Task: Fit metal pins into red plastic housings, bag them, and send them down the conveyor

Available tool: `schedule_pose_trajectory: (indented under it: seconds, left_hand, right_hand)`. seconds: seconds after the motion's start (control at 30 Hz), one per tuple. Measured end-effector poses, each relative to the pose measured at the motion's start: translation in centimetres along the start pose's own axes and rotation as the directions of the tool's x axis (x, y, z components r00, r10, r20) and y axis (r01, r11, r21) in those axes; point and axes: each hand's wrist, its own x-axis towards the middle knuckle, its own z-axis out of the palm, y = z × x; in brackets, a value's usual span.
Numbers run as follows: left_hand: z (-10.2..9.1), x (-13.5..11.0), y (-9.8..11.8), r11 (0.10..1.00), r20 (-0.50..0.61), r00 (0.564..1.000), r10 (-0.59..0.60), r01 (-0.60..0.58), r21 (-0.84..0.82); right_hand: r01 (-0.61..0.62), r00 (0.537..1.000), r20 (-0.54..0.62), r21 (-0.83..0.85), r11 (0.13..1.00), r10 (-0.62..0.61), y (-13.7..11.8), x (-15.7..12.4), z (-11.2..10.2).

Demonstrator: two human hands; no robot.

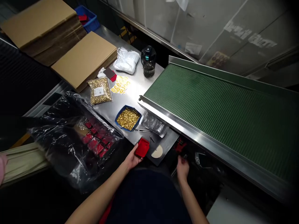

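My left hand [132, 160] grips a small red box [142, 147] by its left side, at the table's front edge. My right hand [182, 167] is low beside the conveyor with its fingers curled closed. Just beyond those fingertips is a dark red piece [179, 146] in shadow; whether I hold it, I cannot tell. Near the red box lie a round cream pad [157, 151], a pair of tweezers [143, 131] and a small metal part [152, 139]. Behind them sits a blue tray [117, 122] full of small gold pieces [128, 119].
A green conveyor belt [210, 105] with a metal rim fills the right. Red boxes [97, 141] lie in a clear plastic bag [70, 146] at left. Behind are cardboard stacks [84, 59], a bag of gold pieces [100, 96], yellow stickers [121, 84] and a water bottle [149, 62].
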Motion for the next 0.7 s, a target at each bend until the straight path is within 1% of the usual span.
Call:
schedule_pose_trajectory:
  seconds: [0.07, 0.13, 0.17, 0.2, 0.27, 0.33, 0.37, 0.43, 0.5, 0.6, 0.7]
  left_hand:
    - [0.2, 0.7, 1.2, 0.998, 0.008, 0.998, -0.062, 0.062, -0.005]
    - [0.2, 1.0, 2.1, 0.991, 0.001, 0.992, -0.130, 0.130, -0.012]
    - [0.2, 1.2, 2.4, 0.987, -0.009, 0.987, -0.158, 0.158, -0.018]
    - [0.2, 1.2, 2.7, 0.984, -0.021, 0.984, -0.179, 0.179, -0.026]
    - [0.0, 1.4, 3.2, 0.979, -0.048, 0.978, -0.202, 0.199, -0.048]
    - [-0.1, 1.6, 3.6, 0.976, -0.068, 0.976, -0.209, 0.205, -0.068]
    - [-0.1, 1.7, 3.7, 0.976, -0.076, 0.975, -0.209, 0.203, -0.076]
    - [-0.1, 1.8, 3.9, 0.976, -0.086, 0.974, -0.208, 0.201, -0.085]
    - [0.0, 1.8, 4.1, 0.976, -0.094, 0.974, -0.208, 0.200, -0.084]
    - [0.4, 1.8, 4.1, 0.977, -0.117, 0.971, -0.210, 0.205, -0.055]
    - [1.0, 2.0, 4.0, 0.981, -0.152, 0.970, -0.191, 0.195, 0.009]
  right_hand:
    - [0.101, 0.987, 0.132, -0.039, 0.994, -0.095, -3.2, -2.3, 1.9]
    - [0.231, 0.939, 0.278, -0.068, 0.971, -0.204, -7.6, -3.2, 4.8]
    - [0.287, 0.912, 0.330, -0.089, 0.954, -0.243, -10.0, -3.1, 6.6]
    - [0.330, 0.895, 0.357, -0.122, 0.936, -0.269, -12.4, -2.5, 8.5]
    - [0.371, 0.889, 0.365, -0.222, 0.902, -0.276, -16.7, -0.4, 12.1]
    - [0.370, 0.901, 0.358, -0.338, 0.866, -0.245, -19.9, 2.2, 15.0]
    - [0.364, 0.906, 0.359, -0.388, 0.846, -0.225, -20.9, 3.4, 16.0]
    - [0.356, 0.909, 0.374, -0.468, 0.809, -0.185, -21.9, 5.1, 17.1]
    - [0.356, 0.907, 0.392, -0.519, 0.777, -0.154, -22.0, 5.9, 17.2]
    - [0.360, 0.907, 0.398, -0.566, 0.742, -0.136, -21.8, 5.6, 16.4]
    - [0.361, 0.909, 0.394, -0.592, 0.721, -0.132, -21.9, 4.7, 15.1]
